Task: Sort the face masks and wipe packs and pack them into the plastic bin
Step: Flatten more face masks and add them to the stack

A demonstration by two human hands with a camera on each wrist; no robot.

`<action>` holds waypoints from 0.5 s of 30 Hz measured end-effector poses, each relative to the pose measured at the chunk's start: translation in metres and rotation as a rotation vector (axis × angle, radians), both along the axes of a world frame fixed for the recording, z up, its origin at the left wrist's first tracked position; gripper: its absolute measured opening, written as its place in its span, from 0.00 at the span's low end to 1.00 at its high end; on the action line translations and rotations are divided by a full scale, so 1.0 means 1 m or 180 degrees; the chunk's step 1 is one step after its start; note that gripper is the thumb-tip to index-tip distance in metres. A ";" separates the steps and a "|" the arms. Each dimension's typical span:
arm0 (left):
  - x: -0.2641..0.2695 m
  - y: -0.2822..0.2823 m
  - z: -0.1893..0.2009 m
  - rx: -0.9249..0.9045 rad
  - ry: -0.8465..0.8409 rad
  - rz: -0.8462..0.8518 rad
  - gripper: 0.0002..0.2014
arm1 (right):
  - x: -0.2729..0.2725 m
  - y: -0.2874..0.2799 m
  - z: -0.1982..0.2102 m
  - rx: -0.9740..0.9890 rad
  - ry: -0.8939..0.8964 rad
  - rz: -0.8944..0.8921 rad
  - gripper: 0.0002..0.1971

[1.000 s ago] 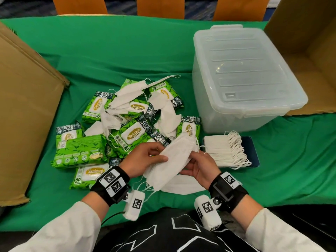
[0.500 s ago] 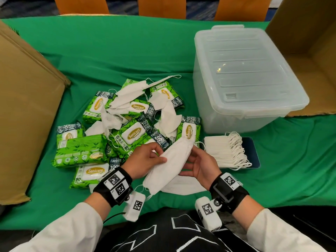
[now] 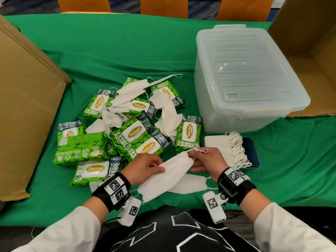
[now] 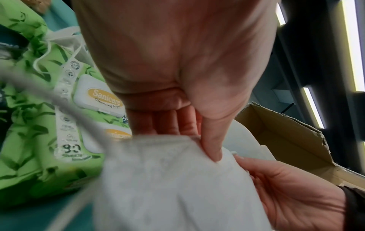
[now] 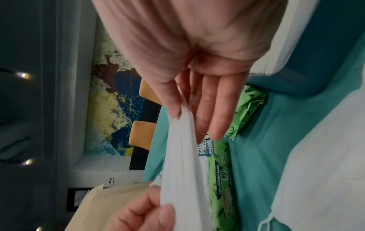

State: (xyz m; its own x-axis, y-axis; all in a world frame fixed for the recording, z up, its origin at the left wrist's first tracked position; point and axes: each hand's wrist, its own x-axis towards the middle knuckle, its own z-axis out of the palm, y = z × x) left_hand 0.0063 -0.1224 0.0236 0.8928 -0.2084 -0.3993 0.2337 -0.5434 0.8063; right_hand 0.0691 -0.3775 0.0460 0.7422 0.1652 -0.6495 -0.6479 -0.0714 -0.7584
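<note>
A white face mask (image 3: pixel 164 177) is held between both hands above the table's near edge. My left hand (image 3: pixel 145 167) pinches its left edge with thumb and fingers, as the left wrist view shows on the mask (image 4: pixel 177 179). My right hand (image 3: pixel 203 161) pinches the mask's upper right end (image 5: pixel 181 140), with an ear loop sticking out past it. Another mask (image 3: pixel 189 184) lies flat on the cloth under them. A neat stack of masks (image 3: pixel 223 148) lies to the right. Green wipe packs (image 3: pixel 134 132) and loose masks (image 3: pixel 169 120) are heaped in the middle. The clear plastic bin (image 3: pixel 245 82) has its lid on.
A green cloth (image 3: pixel 109 51) covers the table. A cardboard flap (image 3: pixel 27 110) stands at the left and an open cardboard box (image 3: pixel 309 42) at the back right. A dark blue flat thing (image 3: pixel 252 150) lies under the mask stack. Orange chair backs (image 3: pixel 163 6) line the far side.
The held mask has come down and turned flatter, nearer the table's front. My right hand has shifted from its middle to its upper right end.
</note>
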 end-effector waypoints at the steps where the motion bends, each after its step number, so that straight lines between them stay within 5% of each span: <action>1: -0.002 0.003 -0.006 0.0057 0.0030 -0.0036 0.05 | 0.002 -0.003 0.000 0.0125 0.0051 -0.0166 0.06; 5: -0.019 0.012 -0.029 -0.0187 0.0379 0.0239 0.15 | 0.011 -0.015 0.000 0.1320 0.0735 -0.0816 0.18; 9: -0.029 0.000 -0.024 -0.0690 0.1055 0.0310 0.14 | 0.011 -0.020 0.003 0.0982 0.0490 -0.0222 0.19; 13: -0.028 0.008 -0.021 -0.1040 0.1597 0.0166 0.20 | 0.012 -0.032 0.004 0.0992 0.0475 -0.0383 0.17; 15: -0.027 0.017 -0.021 -0.1134 0.1590 0.0224 0.09 | 0.013 -0.044 0.003 0.0988 0.0515 -0.0494 0.17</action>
